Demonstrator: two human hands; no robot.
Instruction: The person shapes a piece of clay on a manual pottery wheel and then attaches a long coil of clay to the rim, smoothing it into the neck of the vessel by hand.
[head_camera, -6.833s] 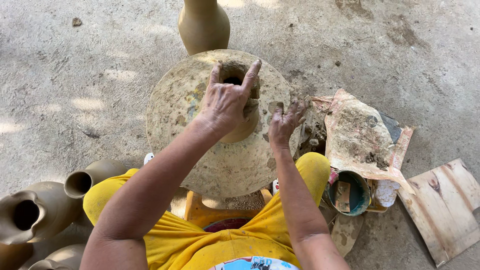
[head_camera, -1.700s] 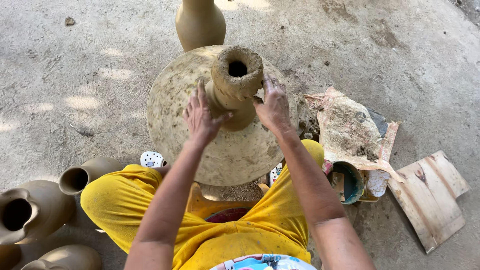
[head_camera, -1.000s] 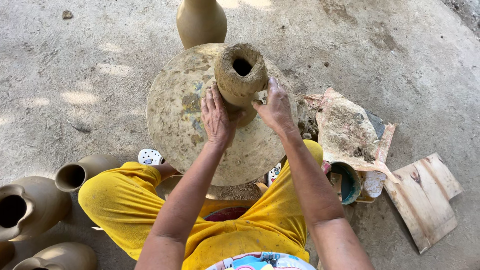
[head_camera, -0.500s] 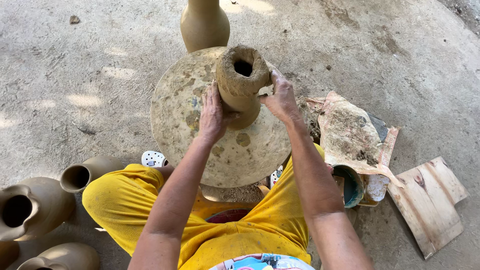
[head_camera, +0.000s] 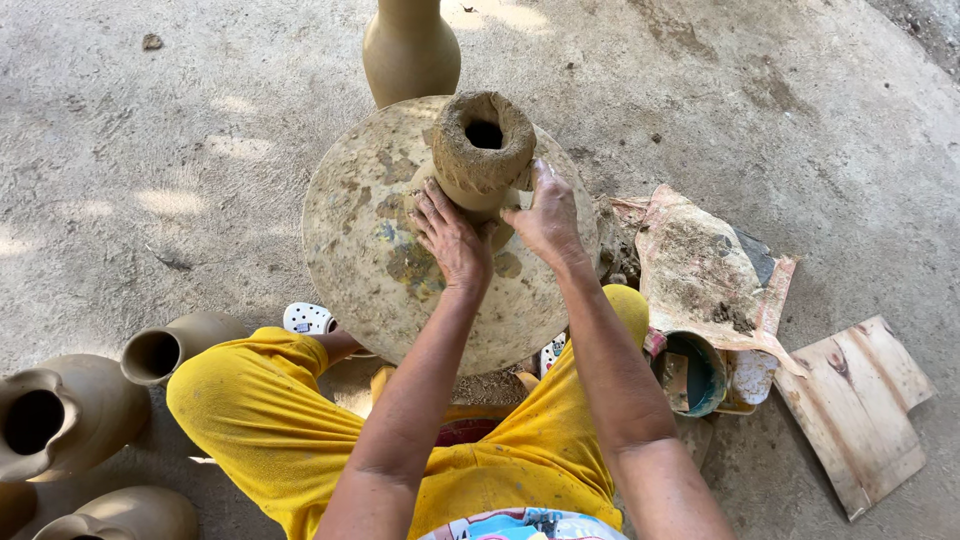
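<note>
**Two hands pressed to a raw clay neck on the wheel**

The left hand (head_camera: 452, 237) lay with fingers spread against the near side of the clay cylinder (head_camera: 483, 150), palm down and touching its lower wall. The right hand (head_camera: 546, 215) pressed flat against the cylinder's right flank, fingers together and pointing up; neither hand pinched or closed around it. The cylinder, hollow with a dark round mouth and a rough rim, stood upright near the middle of the round potter's wheel (head_camera: 380, 270), whose stained disc spread out around it. Beyond the wheel stood a tall finished clay pot (head_camera: 410, 50). On the wheel's near side the person's yellow trousers (head_camera: 270, 420) framed it, a white spotted shoe (head_camera: 308, 318) just at its near-left edge. Right of the wheel lay a muddy cloth (head_camera: 700, 270), a teal bowl (head_camera: 695, 372) and a wooden board (head_camera: 860, 410). Well left of the wheel, several clay jugs (head_camera: 70, 410) lay on the concrete floor (head_camera: 150, 150).
</note>
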